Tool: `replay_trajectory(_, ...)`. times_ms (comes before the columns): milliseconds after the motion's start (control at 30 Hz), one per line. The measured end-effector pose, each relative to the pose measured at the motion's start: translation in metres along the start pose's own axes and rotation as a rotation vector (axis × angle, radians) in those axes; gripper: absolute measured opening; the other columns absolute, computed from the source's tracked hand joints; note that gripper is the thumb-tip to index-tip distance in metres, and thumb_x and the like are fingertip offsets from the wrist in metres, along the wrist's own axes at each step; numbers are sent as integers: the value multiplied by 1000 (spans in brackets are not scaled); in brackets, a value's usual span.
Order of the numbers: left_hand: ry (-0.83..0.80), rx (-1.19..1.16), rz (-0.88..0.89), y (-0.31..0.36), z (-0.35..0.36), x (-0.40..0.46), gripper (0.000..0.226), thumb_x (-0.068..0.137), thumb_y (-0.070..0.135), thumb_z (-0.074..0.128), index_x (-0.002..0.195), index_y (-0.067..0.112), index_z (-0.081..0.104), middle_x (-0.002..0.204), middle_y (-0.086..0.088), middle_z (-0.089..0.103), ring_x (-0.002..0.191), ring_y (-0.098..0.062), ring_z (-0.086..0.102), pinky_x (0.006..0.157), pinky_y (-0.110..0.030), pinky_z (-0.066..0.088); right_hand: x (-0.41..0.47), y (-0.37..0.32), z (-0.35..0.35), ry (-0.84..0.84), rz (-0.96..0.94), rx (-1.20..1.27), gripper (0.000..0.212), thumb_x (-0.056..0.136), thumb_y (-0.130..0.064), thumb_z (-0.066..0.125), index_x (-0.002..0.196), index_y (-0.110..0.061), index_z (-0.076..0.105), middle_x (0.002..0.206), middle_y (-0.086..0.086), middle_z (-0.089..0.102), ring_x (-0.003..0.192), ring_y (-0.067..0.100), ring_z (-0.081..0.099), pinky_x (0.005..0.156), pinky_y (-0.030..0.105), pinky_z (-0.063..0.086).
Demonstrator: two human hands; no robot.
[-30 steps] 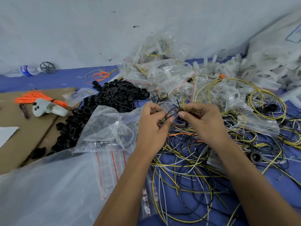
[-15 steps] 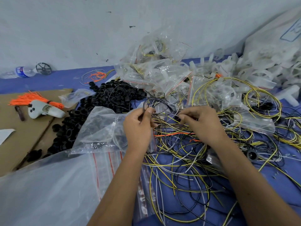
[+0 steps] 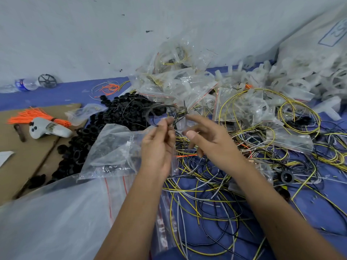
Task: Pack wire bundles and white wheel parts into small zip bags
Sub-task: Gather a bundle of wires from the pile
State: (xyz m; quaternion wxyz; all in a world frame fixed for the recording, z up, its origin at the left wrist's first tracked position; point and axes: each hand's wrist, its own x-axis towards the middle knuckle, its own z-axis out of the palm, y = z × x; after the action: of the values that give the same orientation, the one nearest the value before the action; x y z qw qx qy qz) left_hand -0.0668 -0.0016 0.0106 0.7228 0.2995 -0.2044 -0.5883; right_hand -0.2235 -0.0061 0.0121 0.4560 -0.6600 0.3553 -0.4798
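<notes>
Left hand [image 3: 159, 147] pinching thin black wire [image 3: 161, 109], right hand [image 3: 210, 139] fingers spread, holding nothing, above tangled wires [image 3: 202, 194]

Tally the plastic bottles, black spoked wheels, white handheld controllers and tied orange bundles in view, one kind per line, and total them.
plastic bottle: 1
black spoked wheel: 1
white handheld controller: 1
tied orange bundle: 1
Total: 4
</notes>
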Motion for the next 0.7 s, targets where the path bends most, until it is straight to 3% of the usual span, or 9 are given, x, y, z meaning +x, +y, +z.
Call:
replay_trajectory(67,3,227,21,-13,1,-2,26,102,10,57,86,7,78,84,-8,74,64,-12,59,59,-19,54,1,-2,8,16,12,98,51,91,-9,73,138,-17,57,95,5,74,65,20,62,45,28,47)
replay_trajectory(133,-24,360,33,-20,1,-3,23,100,11,61,87,7,79,73,-11,71,59,-17,57,61,-31,53,1,-3,12,56,-1,186,38,90,3,69,124,-13,65,81,6,71,59,17,57,45,24,45)
replay_trajectory(233,-17,525,99,-24,-1,-2,11,95,12,71,86,8,76,57,-4,61,49,-14,53,51,-26,48,0,-2,9,122,39,274,23,94,5,63,114,-4,70,66,4,63,54,14,52,50,22,47)
replay_trajectory(333,7,511,113,-20,-2,-2,6,92,10,74,89,5,75,61,-6,61,47,-11,52,46,-21,46,-2,-3,5,73,82,371,24,93,6,62,114,-2,70,79,4,69,67,11,64,64,20,55)
replay_trajectory(433,30,426,49,-14,-4,-1,6,92,9,73,89,3,74,68,-9,62,47,-9,51,45,-17,44,-2,-5,5,1,100,511,28,92,7,62,114,-6,71,100,15,70,87,18,73,80,26,60)
replay_trajectory(567,-18,498,67,-13,-5,-2,7,92,7,73,88,2,72,59,-4,60,45,-8,50,44,-18,43,-1,-3,8,114,61,337,23,91,3,66,107,-10,75,86,6,72,75,13,69,70,28,62)
replay_trajectory(700,-58,636,114,-15,-4,-4,4,93,6,73,91,2,73,58,-3,61,45,-10,52,43,-21,44,0,-1,7,172,-14,157,17,91,2,68,103,-6,77,101,9,68,78,17,65,65,25,56)
